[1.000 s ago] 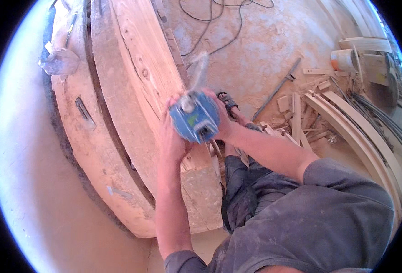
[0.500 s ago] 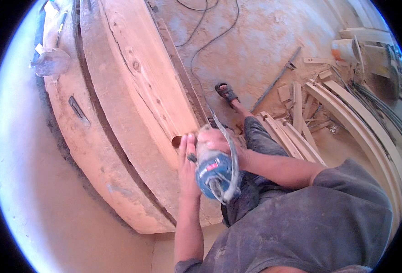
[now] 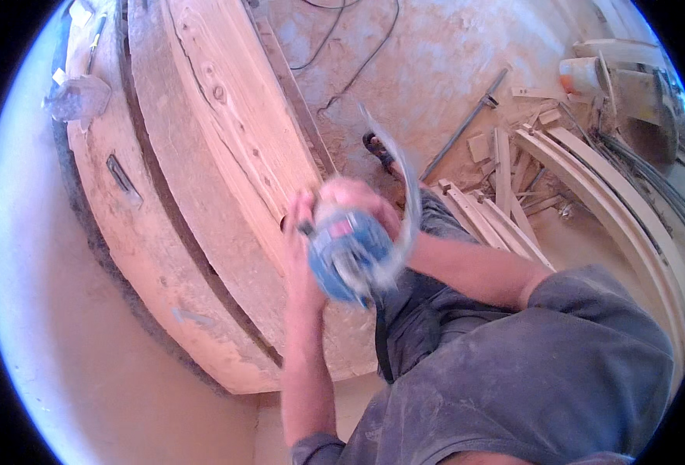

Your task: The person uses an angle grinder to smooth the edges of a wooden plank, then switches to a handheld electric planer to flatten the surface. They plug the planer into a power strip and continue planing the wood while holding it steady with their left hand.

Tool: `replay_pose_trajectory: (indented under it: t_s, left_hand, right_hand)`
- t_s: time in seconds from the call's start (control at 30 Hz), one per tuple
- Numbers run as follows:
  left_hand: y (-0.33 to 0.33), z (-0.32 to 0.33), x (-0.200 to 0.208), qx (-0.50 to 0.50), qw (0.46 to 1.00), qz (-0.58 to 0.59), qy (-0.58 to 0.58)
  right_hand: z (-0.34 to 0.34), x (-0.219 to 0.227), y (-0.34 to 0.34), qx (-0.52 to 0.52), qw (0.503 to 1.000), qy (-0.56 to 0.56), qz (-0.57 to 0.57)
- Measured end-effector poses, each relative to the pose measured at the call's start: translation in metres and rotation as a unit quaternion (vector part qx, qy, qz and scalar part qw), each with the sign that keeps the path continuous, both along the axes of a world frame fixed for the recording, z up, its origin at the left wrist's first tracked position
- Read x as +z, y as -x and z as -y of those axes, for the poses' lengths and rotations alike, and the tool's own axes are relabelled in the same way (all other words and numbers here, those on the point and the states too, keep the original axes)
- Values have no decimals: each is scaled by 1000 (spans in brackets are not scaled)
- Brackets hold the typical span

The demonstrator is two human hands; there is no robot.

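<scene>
A blue handheld router [image 3: 348, 260] with a pale cord is blurred by motion over the near end of a long wooden board [image 3: 238, 101]. My right hand [image 3: 350, 194] wraps round the router's upper side, fingers closed on it. Against its left side lies my left hand [image 3: 300, 221], fingers closed against the tool beside a small black knob. The router's bit and base are hidden behind the tool and my hands. Part of a dark opening shows in the board next to my left fingers. The board rests on a worn wooden workbench [image 3: 195, 174], a long crack running along its grain.
Curved wooden pieces [image 3: 614, 194] and offcuts lie on the right, near a long metal clamp [image 3: 466, 124]. A bucket [image 3: 580, 76] stands at the far right. A black cable [image 3: 365, 62] trails over the dusty floor. On the bench's left lies a crumpled plastic bag [image 3: 79, 99].
The router and both hands have moved a little up and to the left along the board's end. The tool has tilted, and its cord has swung to the right.
</scene>
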State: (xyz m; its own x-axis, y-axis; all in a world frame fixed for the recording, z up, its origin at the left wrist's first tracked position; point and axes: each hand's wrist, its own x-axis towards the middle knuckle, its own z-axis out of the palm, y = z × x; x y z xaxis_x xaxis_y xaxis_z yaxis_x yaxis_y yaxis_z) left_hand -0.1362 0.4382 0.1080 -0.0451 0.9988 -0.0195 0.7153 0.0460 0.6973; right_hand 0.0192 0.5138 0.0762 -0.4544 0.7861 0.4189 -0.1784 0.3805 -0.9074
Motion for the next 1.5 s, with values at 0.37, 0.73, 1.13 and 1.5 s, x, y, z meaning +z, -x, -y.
replay_pose_trajectory:
  t_s: [0.37, 0.73, 1.13, 1.5]
  left_hand:
    - [-32, 83, 21, 22, 994, -21, 108]
    - [-4, 30, 20, 26, 996, 12, 87]
    - [62, -88, 5, -34, 999, 2, 18]
    - [89, -166, 8, -18, 991, 116, 62]
  right_hand:
    - [71, 7, -32, 26, 999, -7, 17]
    - [18, 10, 3, -9, 998, -47, 26]
    - [-83, -26, 61, -27, 998, 38, 43]
    - [-168, -5, 94, -22, 998, -16, 64]
